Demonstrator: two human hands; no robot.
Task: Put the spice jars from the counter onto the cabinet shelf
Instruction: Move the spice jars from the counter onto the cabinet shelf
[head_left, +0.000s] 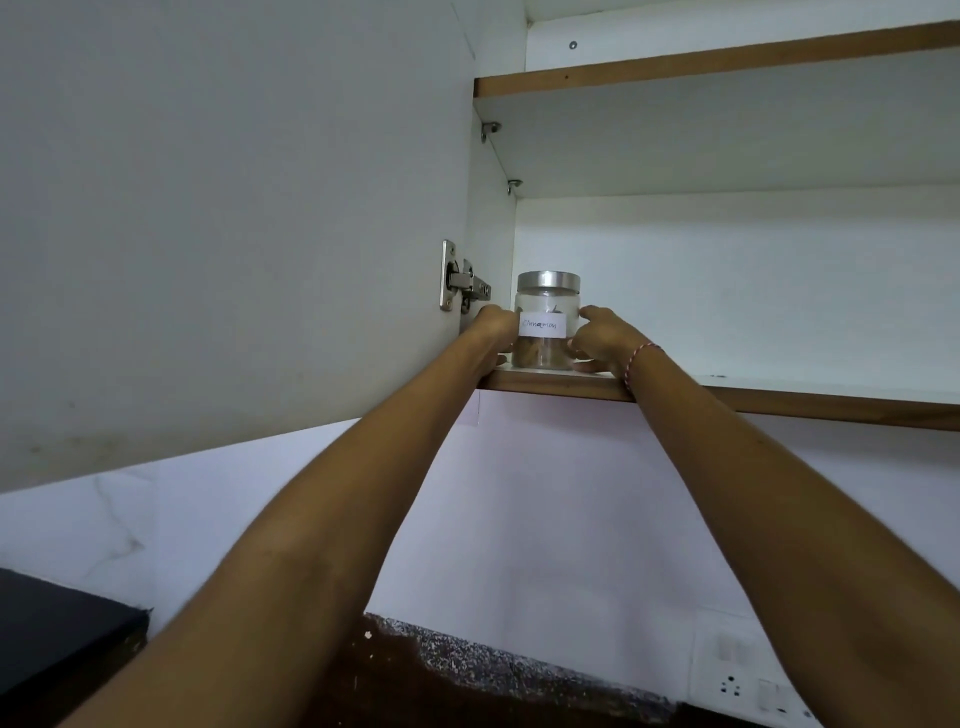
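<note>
Fingers flanking jar (shelved)

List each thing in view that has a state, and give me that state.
Cabinet door: swung open.
Spice jar: upright on the lower shelf, lid on, label facing out.
Left hand: holds the jar's left side.
Right hand: holds the jar's right side.
Upper shelf: nothing visible from below.

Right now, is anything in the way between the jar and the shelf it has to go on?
Nothing visible. The spice jar already stands on the cabinet shelf near its left end, with the left hand and right hand on either side of it. The shelf around it looks bare.
</note>
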